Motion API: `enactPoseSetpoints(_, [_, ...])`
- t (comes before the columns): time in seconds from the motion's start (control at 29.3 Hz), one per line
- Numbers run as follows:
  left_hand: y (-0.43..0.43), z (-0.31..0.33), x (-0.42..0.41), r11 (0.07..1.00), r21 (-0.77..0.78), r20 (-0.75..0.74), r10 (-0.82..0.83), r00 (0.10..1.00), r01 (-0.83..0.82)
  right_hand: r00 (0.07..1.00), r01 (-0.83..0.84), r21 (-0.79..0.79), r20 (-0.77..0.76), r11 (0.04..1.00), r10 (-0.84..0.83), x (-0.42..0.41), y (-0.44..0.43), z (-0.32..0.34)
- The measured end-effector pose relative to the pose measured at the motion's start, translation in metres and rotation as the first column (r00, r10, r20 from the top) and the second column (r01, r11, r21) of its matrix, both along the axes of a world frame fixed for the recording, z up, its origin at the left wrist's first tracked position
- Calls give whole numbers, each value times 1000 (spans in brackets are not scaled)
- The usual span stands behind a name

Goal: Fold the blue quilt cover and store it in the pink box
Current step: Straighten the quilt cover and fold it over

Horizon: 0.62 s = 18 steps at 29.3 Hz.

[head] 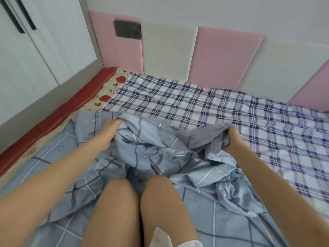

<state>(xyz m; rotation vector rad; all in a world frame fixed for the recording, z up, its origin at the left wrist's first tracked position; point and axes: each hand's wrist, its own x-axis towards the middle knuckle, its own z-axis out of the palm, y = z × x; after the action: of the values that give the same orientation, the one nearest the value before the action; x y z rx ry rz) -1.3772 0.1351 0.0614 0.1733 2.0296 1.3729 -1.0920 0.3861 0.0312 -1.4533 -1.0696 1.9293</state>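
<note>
— How far along is the folding?
— Barely begun. The blue quilt cover (178, 157) lies rumpled on the bed, partly over the plaid sheet (195, 97) and around the person's knees.
— And the hands?
— The left hand (114, 126) and right hand (232, 139) each clutch a bunched edge at its far side. There's no neat fold yet and no pink box in view, so folding and storing both remain.

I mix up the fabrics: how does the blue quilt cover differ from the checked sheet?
The quilt cover is pale blue with sparse lines; the checked sheet is white with dense navy checks. The quilt cover is bunched up; the checked sheet lies flat. Both are patterned bedding.
</note>
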Motion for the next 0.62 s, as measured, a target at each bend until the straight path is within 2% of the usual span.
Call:
enactPoseSetpoints(0.07, [2,7,11,974,195,201,71,977,-111,986,-31,15,-161,999,33,5,-12,24])
enactPoseSetpoints(0.14, [15,19,17,874,423,375,73,924,-240,930,-119,104,-337,987,148,3,-18,56])
enactPoseSetpoints(0.21, [26,39,19,838,523,329,-33,944,-153,847,-181,204,-466,962,258,-9,-28,96])
enactPoseSetpoints(0.27, [28,61,19,837,538,158,-216,963,100,800,-234,273,-491,933,344,-17,-33,122])
enactPoseSetpoints(0.31, [28,61,15,856,429,32,-333,942,288,810,-272,319,-433,908,395,-21,-35,129])
enactPoseSetpoints(0.34, [27,60,14,849,192,-87,-486,870,493,834,-343,381,-296,858,465,-23,-34,127])
enactPoseSetpoints(0.38, [24,49,13,759,-158,-159,-651,742,632,860,-435,427,-64,793,507,-27,-34,117])
enactPoseSetpoints(0.41, [19,33,16,607,-493,-158,-767,622,623,855,-515,446,205,732,477,-29,-37,105])
enactPoseSetpoints(0.44, [14,16,19,468,-702,-135,-828,545,537,793,-601,433,431,672,431,-31,-40,86])
enactPoseSetpoints(0.48, [5,-5,24,371,-794,-92,-856,508,482,698,-689,379,575,618,426,-30,-45,62])
enactPoseSetpoints(0.51, [-4,-24,30,315,-820,-43,-867,497,478,606,-758,297,651,581,458,-28,-51,37])
enactPoseSetpoints(0.55, [-12,-42,33,294,-826,-15,-864,503,481,549,-799,229,656,556,518,-23,-58,16])
enactPoseSetpoints(0.62, [-32,-66,41,280,-840,3,-854,521,465,523,-822,146,576,551,628,-9,-66,-22])
